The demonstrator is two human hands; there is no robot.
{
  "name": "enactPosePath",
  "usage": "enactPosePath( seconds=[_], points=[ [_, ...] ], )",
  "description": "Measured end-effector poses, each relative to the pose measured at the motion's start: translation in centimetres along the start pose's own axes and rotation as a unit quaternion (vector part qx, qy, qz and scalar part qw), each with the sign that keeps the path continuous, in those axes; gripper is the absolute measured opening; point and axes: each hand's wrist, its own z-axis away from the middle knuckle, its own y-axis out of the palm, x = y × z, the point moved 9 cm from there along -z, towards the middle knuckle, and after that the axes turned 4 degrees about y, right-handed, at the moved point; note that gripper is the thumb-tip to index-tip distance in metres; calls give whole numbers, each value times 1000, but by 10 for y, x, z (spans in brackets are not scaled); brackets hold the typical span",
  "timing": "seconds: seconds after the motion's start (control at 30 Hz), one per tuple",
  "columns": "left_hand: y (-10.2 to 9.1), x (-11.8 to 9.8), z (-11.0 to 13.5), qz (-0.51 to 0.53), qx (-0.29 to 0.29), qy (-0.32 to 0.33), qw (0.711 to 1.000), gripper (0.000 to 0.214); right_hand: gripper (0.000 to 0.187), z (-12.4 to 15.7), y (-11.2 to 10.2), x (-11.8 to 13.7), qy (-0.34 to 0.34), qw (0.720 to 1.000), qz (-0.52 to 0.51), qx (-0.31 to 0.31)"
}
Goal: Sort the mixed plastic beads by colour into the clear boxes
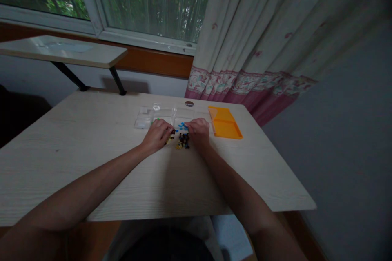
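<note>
Nearest to us, at the bottom edge, is dark clothing (168, 246), with the front edge of the pale wood-grain desk (122, 187) just beyond it. Two bare forearms reach in over that edge from either side. Between the wrists, on the desk, we find a small pile of mixed pieces (183, 141), black, yellow and some blue, lying nearer the right hand (199, 132). A smaller scatter of yellow and dark brown bits (169, 140) lies right by the left hand (157, 135).

Both hands are bent inward with fingers curled down. We cannot tell whether the left grip is clenched on a piece or merely resting among them; the right grip hides its fingertips too, so we cannot say what it grasps. Blue pieces (182, 127) lie between the hands, close to the right fingertips; whether they sit inside the tray or before it is unclear to us.

Behind the hands stretches a clear compartmented tray (163, 113), a speck of green showing behind the left hand. At its right end lies an orange case (226, 124). Past the tray, a dark round disc (189, 104) carries a pale streak; any lettering is too small for us to read. Farther off we see a raised shelf (101, 55) at left, a flowered curtain (232, 28), and a window (147, 40) onto greenery.
</note>
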Motion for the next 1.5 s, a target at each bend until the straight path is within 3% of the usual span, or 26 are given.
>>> enactPosePath(
  seconds=[0.47, 0.83, 1.5],
  points=[
    [9, -5, 1, -63, 40, 18, 997, 29, 18, 1, 13, -11, 32, 999, 26, 20],
    [21, -9, 3, -121, 77, 49, 988, 35, 19, 0, 9, -7, 35, 999, 9, 12],
    [23, -16, 1, -79, 110, 75, 988, 12, 18, 2, 9, -10, 22, 1000, 6, -11]
  ],
)
